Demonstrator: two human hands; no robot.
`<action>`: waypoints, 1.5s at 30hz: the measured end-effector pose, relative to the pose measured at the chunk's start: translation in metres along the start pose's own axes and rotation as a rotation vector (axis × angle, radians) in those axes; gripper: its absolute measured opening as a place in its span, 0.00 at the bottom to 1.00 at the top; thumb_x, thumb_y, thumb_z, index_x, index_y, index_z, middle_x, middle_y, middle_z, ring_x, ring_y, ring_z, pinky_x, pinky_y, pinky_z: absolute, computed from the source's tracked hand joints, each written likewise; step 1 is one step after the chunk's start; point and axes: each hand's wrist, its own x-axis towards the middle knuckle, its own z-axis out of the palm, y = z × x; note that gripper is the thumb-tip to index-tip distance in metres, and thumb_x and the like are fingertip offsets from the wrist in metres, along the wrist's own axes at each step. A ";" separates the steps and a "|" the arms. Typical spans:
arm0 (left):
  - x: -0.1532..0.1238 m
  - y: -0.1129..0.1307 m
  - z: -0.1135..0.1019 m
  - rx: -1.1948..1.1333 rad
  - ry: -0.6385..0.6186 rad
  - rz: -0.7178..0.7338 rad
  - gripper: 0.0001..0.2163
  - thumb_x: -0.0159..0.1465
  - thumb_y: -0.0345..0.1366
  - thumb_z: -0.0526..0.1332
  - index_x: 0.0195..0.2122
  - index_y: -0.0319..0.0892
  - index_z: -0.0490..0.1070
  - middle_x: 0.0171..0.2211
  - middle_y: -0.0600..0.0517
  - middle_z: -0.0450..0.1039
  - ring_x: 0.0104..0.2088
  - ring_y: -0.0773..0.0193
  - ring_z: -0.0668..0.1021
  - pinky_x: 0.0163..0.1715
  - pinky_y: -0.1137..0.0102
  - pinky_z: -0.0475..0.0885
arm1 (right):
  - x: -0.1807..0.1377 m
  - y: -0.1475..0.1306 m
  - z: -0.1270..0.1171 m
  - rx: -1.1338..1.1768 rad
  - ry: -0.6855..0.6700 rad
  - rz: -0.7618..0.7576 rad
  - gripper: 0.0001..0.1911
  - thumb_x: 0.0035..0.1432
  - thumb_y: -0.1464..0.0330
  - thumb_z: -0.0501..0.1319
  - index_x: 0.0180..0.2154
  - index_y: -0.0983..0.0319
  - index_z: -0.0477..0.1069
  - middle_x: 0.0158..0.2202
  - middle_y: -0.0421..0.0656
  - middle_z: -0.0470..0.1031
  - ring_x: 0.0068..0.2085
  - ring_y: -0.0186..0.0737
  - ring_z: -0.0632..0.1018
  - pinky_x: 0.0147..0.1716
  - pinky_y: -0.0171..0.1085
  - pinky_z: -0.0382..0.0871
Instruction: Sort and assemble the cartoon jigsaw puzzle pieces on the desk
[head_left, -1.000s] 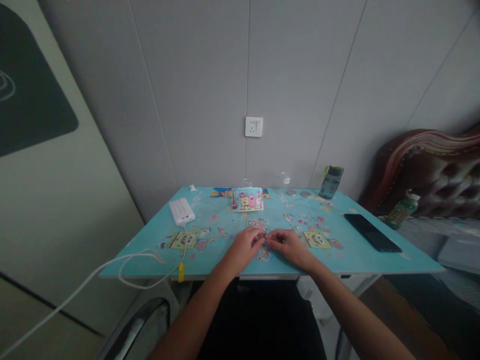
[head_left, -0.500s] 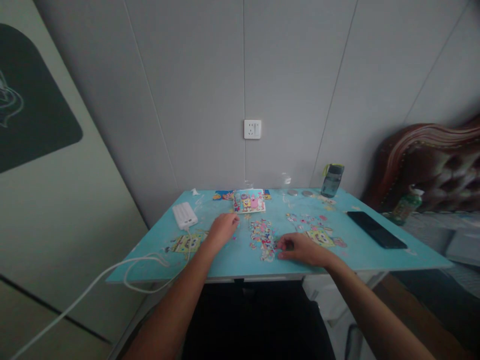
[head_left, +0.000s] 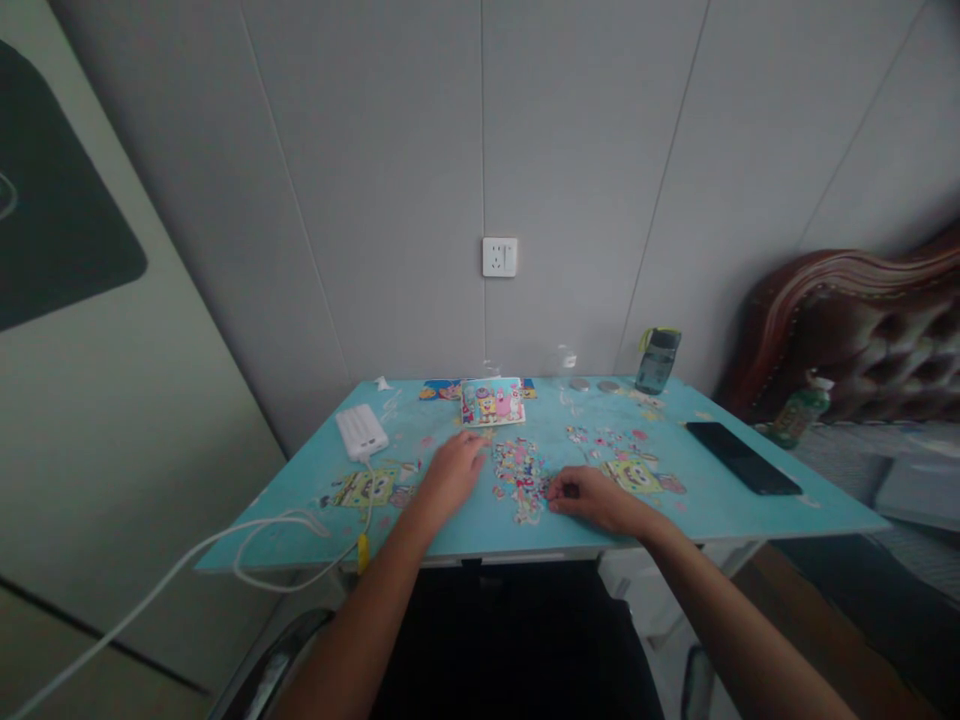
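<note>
Your right hand (head_left: pixel 594 498) curls its fingertips (head_left: pixel 559 493) together at the near right edge of the puzzle pieces (head_left: pixel 519 470); whether they pinch one, you cannot tell. The pieces stretch away from you. Your left hand (head_left: pixel 452 470) lies flat, fingers together, just left of them.

On table (head_left: pixel 465 525), centre: puzzle-piece cluster (head_left: pixel 520 478), between left hand (head_left: pixel 454 470) and right hand (head_left: pixel 592 495). Far of cluster, by wall: picture card (head_left: pixel 493 401). Far left: power bank (head_left: pixel 361 431), with cable (head_left: pixel 285 528) trailing off near-left edge. Right: phone (head_left: pixel 742 456). Far right: bottle (head_left: pixel 658 361). On wall above card: socket (head_left: pixel 499 257).
</note>
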 end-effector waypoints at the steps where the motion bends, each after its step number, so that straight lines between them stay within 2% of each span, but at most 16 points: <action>1: -0.004 0.011 0.002 -0.026 -0.008 0.041 0.11 0.71 0.33 0.56 0.52 0.45 0.73 0.50 0.48 0.74 0.53 0.59 0.75 0.57 0.60 0.68 | 0.000 0.000 0.000 0.007 -0.001 0.005 0.12 0.57 0.59 0.66 0.37 0.61 0.78 0.32 0.41 0.77 0.34 0.38 0.74 0.34 0.35 0.65; 5: -0.019 0.053 0.015 -0.103 -0.032 0.155 0.10 0.70 0.36 0.59 0.49 0.46 0.74 0.47 0.51 0.75 0.50 0.61 0.76 0.54 0.65 0.69 | 0.002 -0.001 0.001 0.002 0.021 0.030 0.11 0.57 0.60 0.65 0.35 0.62 0.79 0.30 0.40 0.76 0.31 0.37 0.72 0.33 0.35 0.63; 8: -0.025 0.071 0.027 -0.118 -0.038 0.179 0.10 0.67 0.37 0.62 0.49 0.45 0.75 0.45 0.50 0.75 0.49 0.58 0.75 0.53 0.63 0.70 | 0.002 -0.001 0.002 -0.002 0.035 0.036 0.10 0.57 0.61 0.65 0.35 0.62 0.79 0.29 0.40 0.76 0.31 0.37 0.72 0.32 0.35 0.63; 13: -0.026 0.075 0.034 -0.102 -0.044 0.200 0.08 0.65 0.37 0.64 0.45 0.45 0.76 0.46 0.49 0.74 0.49 0.56 0.74 0.52 0.61 0.69 | 0.002 -0.004 0.004 0.011 0.054 -0.017 0.11 0.58 0.61 0.64 0.36 0.62 0.79 0.32 0.41 0.77 0.32 0.38 0.73 0.34 0.36 0.65; 22: -0.031 0.074 0.030 -0.050 -0.038 0.207 0.09 0.64 0.42 0.67 0.43 0.46 0.76 0.45 0.50 0.74 0.50 0.56 0.73 0.51 0.61 0.68 | -0.001 -0.004 0.000 0.099 0.057 -0.059 0.15 0.63 0.58 0.61 0.40 0.62 0.78 0.36 0.43 0.79 0.37 0.40 0.75 0.39 0.37 0.68; 26: -0.039 0.056 0.017 0.010 -0.018 0.152 0.11 0.65 0.46 0.65 0.44 0.49 0.76 0.47 0.50 0.74 0.50 0.56 0.73 0.51 0.61 0.68 | 0.001 0.000 -0.003 0.060 0.110 -0.035 0.17 0.64 0.56 0.59 0.40 0.62 0.78 0.36 0.43 0.79 0.36 0.40 0.75 0.38 0.38 0.68; 31: -0.031 -0.001 -0.010 0.157 0.036 -0.045 0.11 0.71 0.43 0.57 0.49 0.47 0.75 0.50 0.46 0.73 0.53 0.53 0.72 0.55 0.57 0.64 | 0.001 -0.002 0.002 -0.041 0.126 -0.041 0.16 0.64 0.57 0.60 0.42 0.60 0.80 0.37 0.43 0.79 0.35 0.39 0.75 0.37 0.37 0.67; 36: -0.013 -0.048 -0.020 0.287 -0.026 -0.158 0.10 0.70 0.40 0.59 0.46 0.43 0.74 0.50 0.46 0.73 0.52 0.54 0.73 0.54 0.55 0.68 | 0.002 -0.007 0.011 -0.147 0.129 -0.109 0.15 0.62 0.58 0.63 0.46 0.56 0.80 0.40 0.44 0.78 0.39 0.40 0.76 0.42 0.38 0.67; 39: -0.011 -0.058 -0.016 0.338 -0.060 -0.195 0.13 0.69 0.41 0.61 0.50 0.40 0.72 0.52 0.46 0.72 0.51 0.56 0.75 0.52 0.53 0.71 | 0.002 -0.009 0.011 -0.148 0.112 -0.100 0.15 0.62 0.58 0.63 0.46 0.56 0.80 0.41 0.45 0.78 0.40 0.41 0.76 0.44 0.39 0.67; 45: -0.008 -0.061 -0.005 0.353 -0.101 -0.191 0.14 0.69 0.41 0.61 0.53 0.42 0.71 0.54 0.45 0.71 0.51 0.56 0.76 0.51 0.54 0.74 | -0.001 -0.011 0.005 -0.070 0.093 -0.056 0.15 0.59 0.57 0.65 0.42 0.60 0.79 0.38 0.44 0.77 0.38 0.40 0.75 0.41 0.37 0.67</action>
